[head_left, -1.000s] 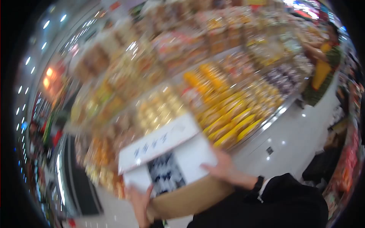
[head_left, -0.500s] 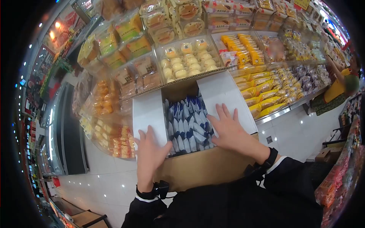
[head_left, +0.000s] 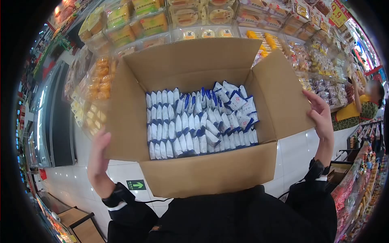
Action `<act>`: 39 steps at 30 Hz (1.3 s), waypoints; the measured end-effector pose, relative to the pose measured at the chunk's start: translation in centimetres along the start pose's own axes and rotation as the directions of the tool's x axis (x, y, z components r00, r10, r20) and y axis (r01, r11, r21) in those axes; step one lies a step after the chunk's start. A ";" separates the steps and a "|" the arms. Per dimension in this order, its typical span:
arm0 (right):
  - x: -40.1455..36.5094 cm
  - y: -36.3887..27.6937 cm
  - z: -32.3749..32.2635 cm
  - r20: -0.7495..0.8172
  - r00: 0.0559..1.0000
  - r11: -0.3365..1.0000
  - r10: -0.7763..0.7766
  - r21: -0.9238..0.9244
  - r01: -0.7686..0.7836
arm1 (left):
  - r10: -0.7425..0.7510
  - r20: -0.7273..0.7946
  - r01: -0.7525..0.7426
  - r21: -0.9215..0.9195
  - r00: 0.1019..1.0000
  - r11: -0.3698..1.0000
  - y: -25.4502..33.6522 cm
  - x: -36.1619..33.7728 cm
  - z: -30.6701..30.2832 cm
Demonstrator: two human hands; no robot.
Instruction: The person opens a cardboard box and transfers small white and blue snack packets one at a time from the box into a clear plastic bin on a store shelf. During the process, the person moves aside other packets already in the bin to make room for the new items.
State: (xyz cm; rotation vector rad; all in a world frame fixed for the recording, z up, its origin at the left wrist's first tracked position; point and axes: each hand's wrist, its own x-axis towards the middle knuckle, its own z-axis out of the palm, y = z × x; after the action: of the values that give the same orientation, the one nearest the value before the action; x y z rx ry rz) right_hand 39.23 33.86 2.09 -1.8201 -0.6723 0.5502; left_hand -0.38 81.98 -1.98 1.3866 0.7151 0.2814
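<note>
A brown cardboard box (head_left: 206, 174) stands in front of me, with many small white and blue wrapped packets (head_left: 190, 125) packed in rows inside. At the right, my right hand (head_left: 322, 115) has its thumb and fingers on the outer edge of the right flap (head_left: 285, 93), which is folded outward. My left hand (head_left: 98, 156) is at the outer edge of the left flap (head_left: 125, 117); it is blurred and its fingers are partly hidden. The far flap (head_left: 194, 58) stands up against the display.
Behind the box, display shelves hold packaged cakes (head_left: 150, 24) and bagged snacks (head_left: 328, 60). Clear tubs of pastries (head_left: 99, 81) stand at the left. A person in yellow (head_left: 352, 109) is at the right. A floor sign with a green arrow (head_left: 136, 184) lies below left.
The side flaps, which lay folded inward under my hands, are now swung outward. My hands have moved apart to the flaps' outer edges, and more packets show.
</note>
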 end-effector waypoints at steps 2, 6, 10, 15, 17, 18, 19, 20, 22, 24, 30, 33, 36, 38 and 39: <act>-0.6 3.5 -1.7 -0.054 0.996 0.993 0.067 0.104 -0.061 | 0.067 0.114 -0.057 -0.090 0.991 0.994 -0.7 0.2 -1.8; -2.8 10.2 -0.4 -0.145 0.965 0.878 0.218 0.461 -0.129 | 0.089 0.032 -0.083 -0.162 0.996 0.983 -3.5 0.3 -3.7; -4.7 14.8 2.4 -0.102 0.903 0.750 0.418 0.600 -0.280 | 0.112 -0.070 -0.132 -0.450 0.991 0.883 -6.5 0.3 -5.8; -4.9 17.0 2.8 -0.227 0.882 0.868 0.413 0.390 -0.307 | 0.083 -0.148 -0.167 -0.760 0.985 0.627 -13.3 0.0 -8.2; -4.0 15.1 1.2 -0.280 0.960 0.850 -0.023 -0.511 -0.129 | -0.250 -0.267 0.038 -0.609 0.930 0.792 -15.7 -0.7 -9.8; -2.9 10.5 2.1 -0.200 0.966 0.743 -0.164 -0.669 -0.012 | -0.240 -0.265 0.032 -0.604 0.934 0.796 -15.3 -0.8 -9.2; -1.6 7.6 3.1 -0.205 0.964 0.746 -0.170 -0.666 -0.011 | -0.255 -0.265 0.106 -0.471 0.930 0.876 -14.8 -1.3 -7.9; -0.2 5.2 4.1 -0.111 0.965 0.674 -0.236 -0.735 0.080 | -0.269 -0.271 0.175 -0.324 0.924 0.930 -14.4 -1.7 -7.3; 2.9 1.8 6.7 -0.013 0.952 0.588 -0.306 -0.789 0.178 | -0.312 -0.273 0.242 -0.260 0.910 0.935 -16.3 -1.6 -7.6; 6.1 -0.8 8.7 0.164 0.987 0.571 -0.002 -0.810 0.135 | -0.364 -0.291 0.316 -0.199 0.885 0.928 -18.6 -1.4 -7.4; 14.8 0.0 6.5 0.511 0.859 0.356 0.015 -0.806 0.473 | 0.210 -0.561 0.028 0.387 0.801 0.922 -14.8 -1.9 -2.4; 18.4 -4.8 5.2 0.291 0.954 0.517 0.071 -0.829 0.215 | 0.538 -0.320 -0.187 0.700 0.780 0.689 -12.6 -2.7 -1.3; 23.5 -1.0 4.9 0.121 0.993 0.754 -0.018 -0.650 0.093 | 0.353 -0.206 -0.071 0.770 0.913 0.634 -8.4 -3.4 1.6; 24.3 1.2 7.3 0.016 0.997 0.810 -0.072 -0.583 0.068 | 0.179 -0.221 0.047 0.746 0.959 0.664 -4.3 -3.1 4.2; 24.7 2.6 8.4 -0.092 0.990 0.860 -0.111 -0.507 0.050 | 0.023 -0.242 0.163 0.717 0.970 0.678 -2.2 -2.8 5.5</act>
State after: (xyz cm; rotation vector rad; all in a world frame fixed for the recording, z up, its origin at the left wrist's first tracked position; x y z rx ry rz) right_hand 52.36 55.66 -4.35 -2.2790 -0.8646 0.2115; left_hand 0.32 75.62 -3.15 2.1153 1.1575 0.0822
